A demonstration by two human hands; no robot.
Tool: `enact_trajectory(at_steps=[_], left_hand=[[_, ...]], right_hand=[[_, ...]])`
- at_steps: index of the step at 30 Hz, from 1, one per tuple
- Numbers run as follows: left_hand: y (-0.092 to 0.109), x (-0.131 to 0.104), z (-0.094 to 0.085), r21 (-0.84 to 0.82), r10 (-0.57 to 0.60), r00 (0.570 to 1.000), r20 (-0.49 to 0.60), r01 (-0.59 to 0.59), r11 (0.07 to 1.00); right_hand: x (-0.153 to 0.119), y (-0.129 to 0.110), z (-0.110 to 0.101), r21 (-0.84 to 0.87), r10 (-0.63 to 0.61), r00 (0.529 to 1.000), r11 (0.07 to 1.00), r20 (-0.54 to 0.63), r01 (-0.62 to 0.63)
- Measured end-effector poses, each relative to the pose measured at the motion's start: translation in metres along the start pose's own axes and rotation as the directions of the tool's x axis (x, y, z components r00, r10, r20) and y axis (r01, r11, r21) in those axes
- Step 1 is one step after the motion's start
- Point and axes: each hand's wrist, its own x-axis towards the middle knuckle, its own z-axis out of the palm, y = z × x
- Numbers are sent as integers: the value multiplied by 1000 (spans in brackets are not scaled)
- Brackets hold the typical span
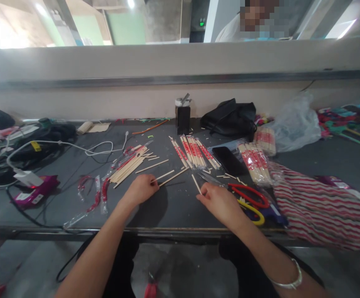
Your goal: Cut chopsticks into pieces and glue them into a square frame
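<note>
My left hand (143, 189) is closed around the near ends of thin wooden sticks (174, 176), which point up and to the right over the dark table. Between the fingers of my right hand (218, 201) is a short wooden stick (196, 183), tilted up to the left. A pile of loose sticks (127, 168) lies beyond my left hand. Red-and-white wrapped sticks (193, 151) are spread out at the middle. Scissors with red handles (250, 195) and a yellow-handled tool (256, 213) lie beside my right hand.
Behind the sticks stand a dark container (183, 119) and a black bag (229, 118). A phone (229, 160), bundled packs (256, 162) and striped cloth (319, 207) are at the right. White cables (58, 142) and torn wrappers (97, 194) lie left. A person (229, 31) is beyond the partition.
</note>
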Motion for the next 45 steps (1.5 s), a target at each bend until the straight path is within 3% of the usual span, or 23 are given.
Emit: enact_trajectory(at_steps=[3, 7, 10, 12, 15, 17, 20, 24, 30, 32, 34, 36, 38, 40, 42, 45], left_hand=[[-3, -3, -5, -62, 18, 999, 37, -16, 998], [-2, -7, -11, -269, 76, 991, 111, -43, 962], [2, -11, -11, -431, 100, 985, 143, -29, 902], [8, -13, -9, -528, 113, 980, 166, -8, 849], [21, -18, -5, -652, 154, 963, 222, 29, 758], [30, -21, 0, -730, 203, 943, 264, 57, 682], [41, -24, 9, -846, 222, 931, 288, 139, 515], [45, -25, 17, -916, 212, 917, 337, 267, 301], [46, -28, 19, -884, 313, 839, 446, 357, 302], [45, -27, 21, -865, 273, 851, 448, 336, 372], [41, -23, 21, -802, 153, 908, 389, 252, 541], [33, -17, 19, -610, 16, 978, 210, 119, 783], [21, -11, 13, -281, -23, 999, -25, 15, 960], [8, -5, 7, -14, -23, 987, -157, 21, 1000], [-1, -2, 2, 126, -57, 976, -209, 84, 988], [-7, 0, 1, 240, -73, 962, -262, 138, 961]], right_hand=[[2, 3, 2, -19, 14, 1000, 1000, -11, -14], [5, 4, 3, -10, 46, 999, 999, -21, -47], [6, 1, 0, 225, 49, 994, 974, -99, -25], [7, -3, -2, 542, 23, 997, 840, -71, 19], [8, -12, -3, 901, 35, 999, 432, 16, -30], [9, -17, -3, 970, 70, 996, 235, 49, -64], [12, -19, -1, 988, 49, 997, 141, 62, -68], [18, -18, 0, 972, 54, 998, 233, 23, -36], [24, -17, 7, 936, 20, 999, 349, -45, 35], [26, -15, 7, 917, 5, 998, 395, -64, 57], [28, -9, 5, 875, 25, 994, 477, -108, 83], [29, -2, 0, 768, 31, 988, 633, -153, 99], [27, 5, -4, 556, -3, 987, 826, -159, 92], [23, 9, -5, 297, -25, 993, 953, -116, 59], [19, 8, -3, 125, -14, 998, 992, -67, 23], [16, 3, 4, 92, -10, 1000, 996, -11, 11]])
